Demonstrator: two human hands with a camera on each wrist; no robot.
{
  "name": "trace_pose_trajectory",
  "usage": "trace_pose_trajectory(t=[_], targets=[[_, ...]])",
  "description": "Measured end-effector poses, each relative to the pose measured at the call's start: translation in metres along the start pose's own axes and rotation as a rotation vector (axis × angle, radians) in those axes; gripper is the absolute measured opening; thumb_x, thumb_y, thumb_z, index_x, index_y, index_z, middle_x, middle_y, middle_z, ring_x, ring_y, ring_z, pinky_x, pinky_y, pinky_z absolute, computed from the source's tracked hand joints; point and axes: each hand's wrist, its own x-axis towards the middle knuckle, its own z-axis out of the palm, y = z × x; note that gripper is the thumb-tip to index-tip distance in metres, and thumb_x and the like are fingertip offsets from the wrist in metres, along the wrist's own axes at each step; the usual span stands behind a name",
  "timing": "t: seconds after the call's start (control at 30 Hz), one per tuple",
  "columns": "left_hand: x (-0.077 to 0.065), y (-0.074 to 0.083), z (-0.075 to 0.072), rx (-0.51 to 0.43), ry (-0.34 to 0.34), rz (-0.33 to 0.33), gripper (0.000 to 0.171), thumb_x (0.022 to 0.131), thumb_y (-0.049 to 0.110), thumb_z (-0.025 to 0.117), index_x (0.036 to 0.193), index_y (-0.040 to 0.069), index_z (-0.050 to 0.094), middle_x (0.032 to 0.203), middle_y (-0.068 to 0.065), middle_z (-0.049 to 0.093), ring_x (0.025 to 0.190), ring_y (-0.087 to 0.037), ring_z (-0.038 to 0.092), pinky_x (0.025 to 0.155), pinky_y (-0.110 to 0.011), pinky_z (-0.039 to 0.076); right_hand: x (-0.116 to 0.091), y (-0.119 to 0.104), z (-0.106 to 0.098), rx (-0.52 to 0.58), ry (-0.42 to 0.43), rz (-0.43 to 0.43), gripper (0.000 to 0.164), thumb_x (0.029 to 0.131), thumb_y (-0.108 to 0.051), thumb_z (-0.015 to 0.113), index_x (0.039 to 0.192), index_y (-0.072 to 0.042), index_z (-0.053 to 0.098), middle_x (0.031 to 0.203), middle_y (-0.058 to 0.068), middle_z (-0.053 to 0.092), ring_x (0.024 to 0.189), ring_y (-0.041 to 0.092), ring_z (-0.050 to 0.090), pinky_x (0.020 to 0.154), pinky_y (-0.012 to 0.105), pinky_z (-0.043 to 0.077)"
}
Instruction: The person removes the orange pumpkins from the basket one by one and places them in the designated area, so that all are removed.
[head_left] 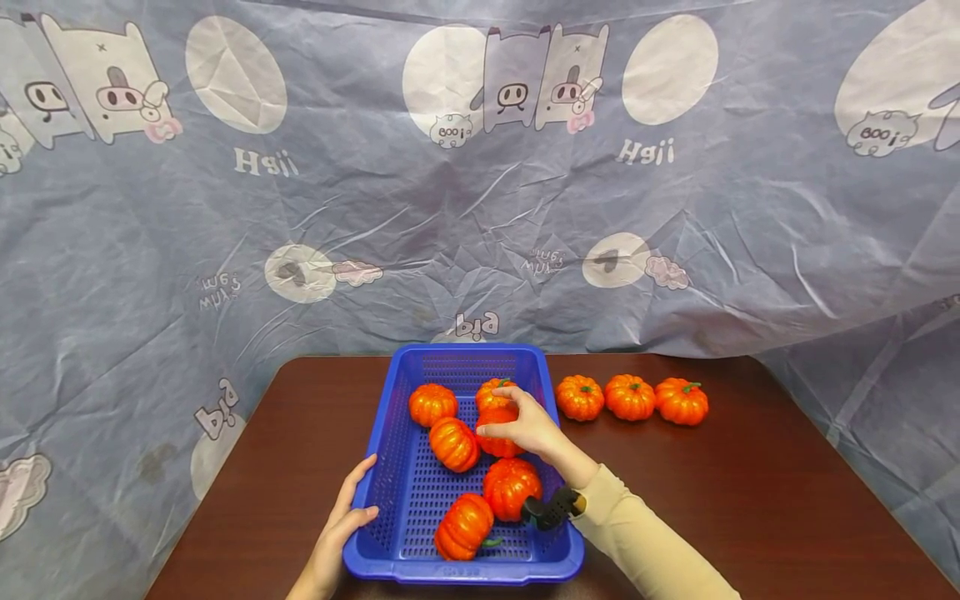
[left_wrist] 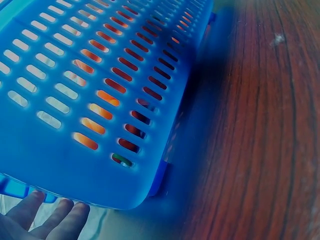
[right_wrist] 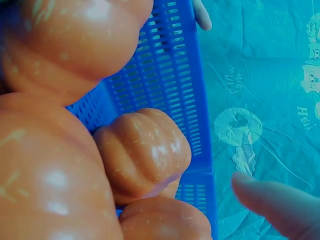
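Note:
A blue perforated plastic basket point(head_left: 408, 492) holds several orange pumpkins. My left hand point(head_left: 339, 525) touches its left rim from outside, fingers extended; the left wrist view shows fingertips point(left_wrist: 62, 215) along the rim edge. Over the right half of the basket, my right hand point(head_left: 531, 425) has thumb and fingers spread above a red-orange pumpkin point(head_left: 501, 445), partly covering it. Just behind is another pumpkin point(head_left: 489, 398), with a ribbed one point(head_left: 454, 444) to the left. In the right wrist view a finger point(right_wrist: 272, 202) extends apart from a nearby pumpkin point(right_wrist: 147, 155).
Three pumpkins stand in a row on the brown table point(head_left: 720, 492) right of the basket, the nearest to it being a green-stemmed pumpkin point(head_left: 580, 397). A grey-blue printed cloth point(head_left: 450, 217) hangs behind the table. The black wrist camera point(head_left: 551, 508) overlaps the basket's right wall.

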Motion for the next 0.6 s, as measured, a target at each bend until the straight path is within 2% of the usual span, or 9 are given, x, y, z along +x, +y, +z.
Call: trace_pose_trajectory(t=[0.3,0.43,0.6], targets=[[-0.0005,0.0,-0.0002,-0.005,-0.002,0.004,0.062,0.092,0.005,0.038,0.149,0.018,0.017,0.144,-0.022,0.019,0.123,-0.042,0.032,0.092,-0.05,0.04,-0.0048,-0.0015,-0.0001,-0.126,-0.029,-0.045,0.072,0.062,-0.005,0.082,0.127,-0.003,0.051,0.125,0.023,0.044,0.107,0.035,0.049,0.089,0.051,0.042],[-0.0006,0.0003,0.0,-0.013,-0.003,0.003,0.062,0.092,0.005,0.038,0.149,0.018,0.017,0.143,-0.023,0.02,0.122,-0.041,0.033,0.092,-0.049,0.04,-0.0058,-0.0019,-0.0007,-0.149,-0.047,-0.048,0.074,0.06,-0.007,0.082,0.127,-0.003,0.051,0.124,0.022,0.046,0.104,0.034,0.051,0.086,0.05,0.044],[-0.0014,0.001,0.0,-0.008,-0.009,0.011,0.061,0.092,0.006,0.039,0.148,0.017,0.018,0.143,-0.022,0.019,0.121,-0.038,0.036,0.092,-0.047,0.041,-0.0051,-0.0001,-0.0016,-0.1,-0.093,-0.052,0.076,0.061,-0.011,0.083,0.128,-0.001,0.049,0.121,0.019,0.052,0.106,0.033,0.052,0.086,0.047,0.045]])
